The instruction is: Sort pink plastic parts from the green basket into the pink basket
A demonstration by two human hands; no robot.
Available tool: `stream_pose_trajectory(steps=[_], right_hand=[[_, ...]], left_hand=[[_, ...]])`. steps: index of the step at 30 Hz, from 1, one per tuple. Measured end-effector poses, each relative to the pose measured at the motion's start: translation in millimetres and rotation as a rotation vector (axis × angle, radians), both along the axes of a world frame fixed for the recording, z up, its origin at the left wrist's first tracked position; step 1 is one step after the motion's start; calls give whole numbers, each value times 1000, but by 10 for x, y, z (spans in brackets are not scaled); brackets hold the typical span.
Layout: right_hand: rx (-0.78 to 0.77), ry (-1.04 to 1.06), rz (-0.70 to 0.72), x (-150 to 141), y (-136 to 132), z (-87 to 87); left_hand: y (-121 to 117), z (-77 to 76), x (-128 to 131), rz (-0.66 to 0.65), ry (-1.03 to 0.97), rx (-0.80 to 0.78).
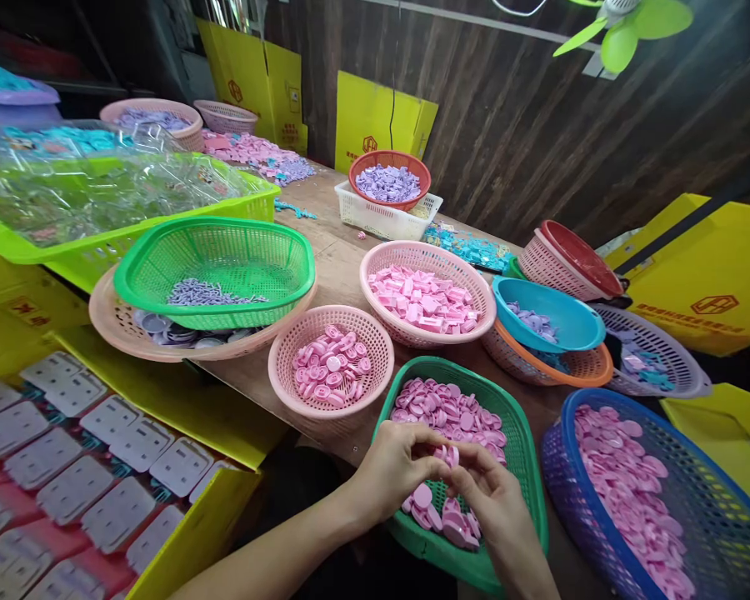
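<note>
My left hand [395, 471] and my right hand [491, 500] meet above a green basket [541, 508]. Between their fingertips is a small round pink plastic piece [448, 456], gripped from both sides. Fingers partly cover it, so its exact form is hard to make out. Round pink pieces [456, 410] fill the far part of the green basket, and a smaller group [456, 525] of pink parts lies in its near part, below my hands. Just beyond to the left stands a small pink basket [279, 367] holding round pink pieces with slotted faces.
A blue basket [575, 479] of pink discs is at the right. Behind stand a pink basket [375, 308] of blocky pieces, a turquoise bowl [575, 312] and a green colander [212, 237]. An open yellow carton [225, 508] with grey panels is at lower left.
</note>
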State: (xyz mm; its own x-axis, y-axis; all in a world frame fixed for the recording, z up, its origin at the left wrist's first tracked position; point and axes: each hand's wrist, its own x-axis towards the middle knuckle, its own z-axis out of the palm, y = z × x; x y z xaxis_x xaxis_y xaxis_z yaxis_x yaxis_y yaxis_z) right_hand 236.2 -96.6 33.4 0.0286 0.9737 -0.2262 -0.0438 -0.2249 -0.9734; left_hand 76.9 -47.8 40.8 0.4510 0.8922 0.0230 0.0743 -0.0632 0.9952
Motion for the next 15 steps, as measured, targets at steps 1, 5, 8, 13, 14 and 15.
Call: stream_pose_trajectory(steps=[1, 5, 8, 13, 14, 15], right_hand=[[6, -3, 3, -16, 0, 11], [8, 9, -12, -77, 29, -12], [34, 25, -19, -100, 104, -30], [116, -327, 198, 65, 322, -57], [144, -501, 227, 117, 359, -95], [167, -689, 258, 159, 389, -146]], left_hand=[[-3, 9, -4, 4, 16, 25], [14, 1, 28, -11, -7, 14], [93, -8, 23, -86, -69, -73], [498, 12, -389, 105, 245, 259], [598, 12, -512, 215, 391, 359], [683, 9, -622, 306, 550, 432]])
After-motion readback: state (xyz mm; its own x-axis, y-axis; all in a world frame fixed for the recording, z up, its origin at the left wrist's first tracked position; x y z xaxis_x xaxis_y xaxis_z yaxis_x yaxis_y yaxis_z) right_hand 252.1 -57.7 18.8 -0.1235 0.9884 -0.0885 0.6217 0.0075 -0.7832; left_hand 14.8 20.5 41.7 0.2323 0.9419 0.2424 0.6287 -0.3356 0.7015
